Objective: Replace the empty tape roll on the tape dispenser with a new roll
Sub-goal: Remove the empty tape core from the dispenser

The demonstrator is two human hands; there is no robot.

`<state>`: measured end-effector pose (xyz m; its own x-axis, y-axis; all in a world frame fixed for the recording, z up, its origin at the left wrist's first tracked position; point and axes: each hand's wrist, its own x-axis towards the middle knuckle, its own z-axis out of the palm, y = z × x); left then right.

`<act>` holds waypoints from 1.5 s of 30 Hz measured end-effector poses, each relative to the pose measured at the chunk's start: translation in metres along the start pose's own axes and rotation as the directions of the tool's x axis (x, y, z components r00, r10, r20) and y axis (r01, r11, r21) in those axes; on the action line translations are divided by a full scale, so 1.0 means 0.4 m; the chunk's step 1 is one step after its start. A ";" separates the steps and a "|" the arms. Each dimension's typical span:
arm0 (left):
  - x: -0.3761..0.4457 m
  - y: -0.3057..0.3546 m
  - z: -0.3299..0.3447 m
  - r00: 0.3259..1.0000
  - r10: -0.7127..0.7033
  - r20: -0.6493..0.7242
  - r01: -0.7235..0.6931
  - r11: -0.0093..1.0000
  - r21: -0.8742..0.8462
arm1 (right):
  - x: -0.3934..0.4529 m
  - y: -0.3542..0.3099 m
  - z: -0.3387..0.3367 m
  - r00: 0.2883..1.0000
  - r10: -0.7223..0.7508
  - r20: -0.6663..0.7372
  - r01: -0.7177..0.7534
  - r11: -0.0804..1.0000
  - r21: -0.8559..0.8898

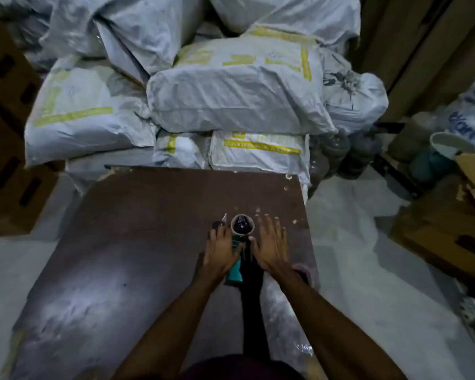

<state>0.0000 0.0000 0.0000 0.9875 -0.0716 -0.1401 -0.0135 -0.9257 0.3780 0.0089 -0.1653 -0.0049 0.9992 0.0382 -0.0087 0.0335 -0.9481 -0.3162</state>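
empty roll [242, 224] on dispenser [235, 263], hands beside

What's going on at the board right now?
A person is working on a tape dispenser that lies on a brown board. The left hand rests on its teal handle side. The right hand is spread open beside it, holding nothing. The core on the dispenser looks empty and is still mounted. No new roll can be clearly made out. Grey sacks are piled behind the board.
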 end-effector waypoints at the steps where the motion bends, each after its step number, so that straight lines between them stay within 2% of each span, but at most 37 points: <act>1: -0.002 -0.001 0.013 0.999 -0.036 0.039 0.037 0.999 -0.036 | -0.005 -0.002 0.014 1.000 0.009 0.029 -0.010 0.999 0.042; 3: -0.003 -0.010 0.043 0.985 -0.128 0.114 0.140 0.985 -0.104 | -0.014 0.003 0.047 0.992 0.043 0.120 -0.059 0.989 0.137; 6: 0.011 -0.036 0.116 0.952 -0.212 0.220 0.251 0.953 -0.171 | -0.038 0.012 0.090 0.948 0.035 0.317 -0.093 0.981 0.168; 9: 0.037 -0.056 0.187 0.932 -0.245 0.266 0.302 0.932 -0.201 | -0.036 0.042 0.166 0.926 -0.022 0.378 -0.074 0.968 0.238; 13: 0.016 0.000 0.114 0.924 -0.216 0.315 0.286 0.938 -0.196 | -0.031 0.064 0.215 0.929 -0.058 0.366 -0.061 0.951 0.304; 16: 0.005 0.024 0.095 0.913 -0.211 0.349 0.291 0.936 -0.196 | -0.049 0.033 0.130 0.929 -0.056 0.365 -0.087 0.928 0.363; 20: -0.010 0.014 0.105 0.912 -0.213 0.352 0.282 0.946 -0.159 | -0.068 0.033 0.107 0.926 -0.047 0.374 -0.104 0.922 0.372; 27: -0.107 -0.060 0.095 0.926 -0.185 0.328 0.184 0.982 0.034 | -0.155 0.046 0.087 0.985 -0.004 0.172 -0.049 0.952 0.304; 31: -0.162 -0.113 0.106 0.933 -0.138 0.332 0.106 0.988 0.114 | -0.208 0.057 0.092 0.989 0.060 0.133 -0.091 0.965 0.246; 35: -0.213 -0.152 0.108 0.940 -0.073 0.332 0.019 0.987 0.163 | -0.259 0.059 0.092 0.990 0.054 0.131 -0.085 0.967 0.240; 40: -0.248 -0.180 0.102 0.936 -0.038 0.349 -0.033 0.980 0.195 | -0.327 0.070 0.119 0.973 -0.036 0.229 -0.049 0.935 0.352; 45: -0.261 -0.200 0.094 0.936 -0.012 0.351 -0.061 0.979 0.196 | -0.371 0.060 0.139 0.975 -0.067 0.214 -0.033 0.902 0.431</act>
<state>-0.1079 0.0674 -0.0500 0.8696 -0.1865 -0.4571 -0.1041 -0.9743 0.1996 -0.1397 -0.1761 -0.0638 0.9672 0.1679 -0.1904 -0.0115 -0.7203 -0.6935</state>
